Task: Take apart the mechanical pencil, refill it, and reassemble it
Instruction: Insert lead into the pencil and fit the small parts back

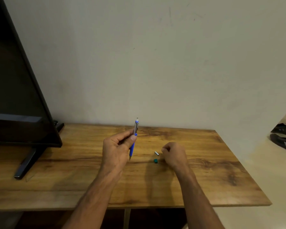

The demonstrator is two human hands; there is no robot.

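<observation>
Gripping the blue mechanical pencil [133, 141] upright in the left hand [116, 149], tip down, above the table [205, 179].
Curling the right hand [173, 154] low beside a silver cap [156, 153] and green piece [155, 161]; unclear whether pinching anything.

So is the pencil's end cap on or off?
Off: the silver cap lies on the table beside the right hand, and the pencil top shows a bare white stub.

Dim warm light w/ soft shadows, slight blur, edges distorted.
</observation>
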